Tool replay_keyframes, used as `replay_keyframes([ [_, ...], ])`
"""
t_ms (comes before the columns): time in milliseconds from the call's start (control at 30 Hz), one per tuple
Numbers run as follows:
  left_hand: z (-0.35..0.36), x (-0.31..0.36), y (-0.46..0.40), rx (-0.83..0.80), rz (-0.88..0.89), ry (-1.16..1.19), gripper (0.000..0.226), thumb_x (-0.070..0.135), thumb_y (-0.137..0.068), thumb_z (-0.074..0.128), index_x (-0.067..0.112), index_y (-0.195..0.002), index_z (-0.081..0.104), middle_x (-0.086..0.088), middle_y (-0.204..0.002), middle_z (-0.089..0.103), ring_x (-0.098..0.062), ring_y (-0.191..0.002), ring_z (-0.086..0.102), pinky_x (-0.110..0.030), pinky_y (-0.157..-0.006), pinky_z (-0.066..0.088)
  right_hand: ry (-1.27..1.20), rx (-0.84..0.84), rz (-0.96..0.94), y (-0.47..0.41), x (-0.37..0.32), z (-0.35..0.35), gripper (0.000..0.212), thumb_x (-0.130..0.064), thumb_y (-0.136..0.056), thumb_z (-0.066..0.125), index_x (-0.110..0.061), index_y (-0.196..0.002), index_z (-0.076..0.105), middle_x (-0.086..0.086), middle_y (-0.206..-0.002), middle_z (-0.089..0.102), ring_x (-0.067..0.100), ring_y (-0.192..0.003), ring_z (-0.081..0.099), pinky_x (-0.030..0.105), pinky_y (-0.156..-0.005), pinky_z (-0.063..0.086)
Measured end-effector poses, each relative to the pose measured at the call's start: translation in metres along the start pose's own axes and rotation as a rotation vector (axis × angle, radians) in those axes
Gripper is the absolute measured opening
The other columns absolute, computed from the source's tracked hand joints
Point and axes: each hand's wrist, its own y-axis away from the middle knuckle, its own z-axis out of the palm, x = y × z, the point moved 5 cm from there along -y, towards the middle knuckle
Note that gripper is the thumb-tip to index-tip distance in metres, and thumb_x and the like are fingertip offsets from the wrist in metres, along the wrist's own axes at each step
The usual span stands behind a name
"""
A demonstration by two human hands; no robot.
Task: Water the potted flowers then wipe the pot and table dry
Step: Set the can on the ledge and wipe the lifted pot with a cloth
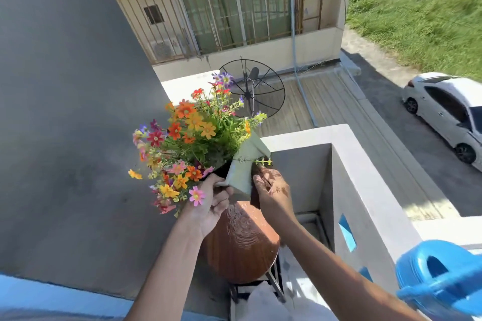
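Observation:
A pale green square pot [246, 161] full of orange, red, pink and purple flowers [193, 133] is lifted and tilted to the left above a small round wooden table [241, 242]. My left hand [211, 206] grips the pot's lower left corner. My right hand [271, 190] presses a dark brown cloth [257, 199] against the pot's right side, fingers curled round the cloth. Most of the cloth is hidden under that hand.
A blue plastic watering can [438, 276] sits at the lower right on the white balcony wall [365, 185]. A grey wall [73, 112] rises at the left. Below the balcony are a roof, a round mesh dish [263, 91] and a white car [448, 112].

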Motion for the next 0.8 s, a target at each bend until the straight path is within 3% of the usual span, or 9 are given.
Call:
replay_keyframes([
  [67, 0.002, -0.002, 0.001, -0.008, 0.016, -0.035, 0.026, 0.010, -0.095, 0.041, 0.009, -0.070, 0.046, -0.011, -0.059, 0.048, -0.005, -0.029, 0.021, -0.016, -0.032, 0.015, -0.056, 0.025, -0.041, 0.005, -0.020, 0.001, 0.016, -0.032, -0.094, 0.054, -0.024, -0.091, 0.068, 0.002, -0.095, 0.066, 0.021, -0.092, 0.061, 0.040, -0.087, 0.050],
  [167, 0.008, -0.005, 0.004, -0.045, 0.021, -0.066, 0.022, 0.010, -0.096, 0.039, 0.005, -0.078, 0.051, -0.010, -0.063, 0.042, -0.004, -0.029, 0.021, -0.015, -0.029, 0.021, -0.080, -0.013, -0.146, 0.004, -0.056, 0.002, 0.026, -0.025, -0.097, 0.054, -0.030, -0.072, 0.058, -0.003, -0.076, 0.060, 0.021, -0.075, 0.056, 0.040, -0.071, 0.047],
  [233, 0.009, -0.007, 0.005, -0.062, 0.002, -0.050, 0.023, 0.010, -0.096, 0.039, 0.006, -0.076, 0.049, -0.011, -0.064, 0.042, -0.004, -0.029, 0.021, -0.015, -0.029, 0.019, -0.168, -0.003, -0.169, -0.005, -0.062, 0.003, 0.017, -0.027, -0.096, 0.056, -0.021, -0.088, 0.069, -0.003, -0.087, 0.064, 0.014, -0.083, 0.058, 0.036, -0.079, 0.048],
  [300, 0.007, -0.008, 0.007, -0.071, -0.022, -0.021, 0.022, 0.009, -0.095, 0.039, 0.007, -0.076, 0.047, -0.011, -0.065, 0.044, -0.004, -0.028, 0.021, -0.016, -0.030, 0.015, -0.136, 0.011, -0.200, -0.017, -0.062, 0.000, 0.030, -0.027, -0.095, 0.056, -0.012, -0.118, 0.069, -0.001, -0.109, 0.063, 0.006, -0.099, 0.056, 0.019, -0.093, 0.043],
  [367, 0.004, -0.007, 0.011, -0.077, -0.037, 0.001, 0.023, 0.008, -0.095, 0.039, 0.009, -0.074, 0.046, -0.011, -0.063, 0.045, -0.005, -0.029, 0.021, -0.016, -0.030, 0.014, -0.072, 0.079, -0.250, -0.033, -0.055, -0.007, 0.033, -0.018, -0.096, 0.056, -0.007, -0.127, 0.064, 0.004, -0.114, 0.060, 0.004, -0.101, 0.055, 0.012, -0.092, 0.039],
  [467, 0.001, -0.005, 0.016, -0.082, -0.047, 0.033, 0.027, 0.010, -0.097, 0.039, 0.008, -0.071, 0.046, -0.011, -0.058, 0.047, -0.005, -0.028, 0.022, -0.015, -0.028, 0.015, -0.004, 0.145, -0.198, -0.053, -0.027, -0.020, 0.032, -0.007, -0.097, 0.056, -0.003, -0.128, 0.063, 0.013, -0.113, 0.059, 0.015, -0.100, 0.057, 0.019, -0.092, 0.042],
  [567, -0.001, -0.002, 0.014, -0.080, -0.037, 0.030, 0.026, 0.009, -0.096, 0.040, 0.007, -0.072, 0.048, -0.011, -0.059, 0.047, -0.005, -0.028, 0.022, -0.015, -0.029, 0.015, 0.018, 0.163, -0.145, -0.059, -0.009, -0.027, 0.031, -0.007, -0.098, 0.054, 0.000, -0.128, 0.061, 0.015, -0.112, 0.057, 0.024, -0.104, 0.059, 0.016, -0.089, 0.037],
  [733, 0.002, -0.004, 0.009, -0.114, 0.008, -0.084, 0.022, 0.007, -0.094, 0.041, 0.005, -0.074, 0.049, -0.011, -0.062, 0.046, -0.005, -0.031, 0.022, -0.017, -0.032, 0.015, -0.034, 0.119, -0.145, -0.075, -0.028, -0.021, 0.028, -0.007, -0.097, 0.056, -0.003, -0.123, 0.064, 0.007, -0.106, 0.056, 0.025, -0.097, 0.061, 0.028, -0.089, 0.045],
  [800, 0.007, -0.003, 0.010, -0.113, 0.030, -0.110, 0.027, 0.006, -0.093, 0.041, 0.005, -0.068, 0.052, -0.011, -0.062, 0.045, -0.006, -0.032, 0.022, -0.018, -0.034, 0.013, -0.064, 0.097, -0.176, -0.075, -0.048, -0.016, 0.020, -0.010, -0.098, 0.055, -0.002, -0.111, 0.067, 0.005, -0.101, 0.058, 0.020, -0.089, 0.059, 0.032, -0.084, 0.049],
])
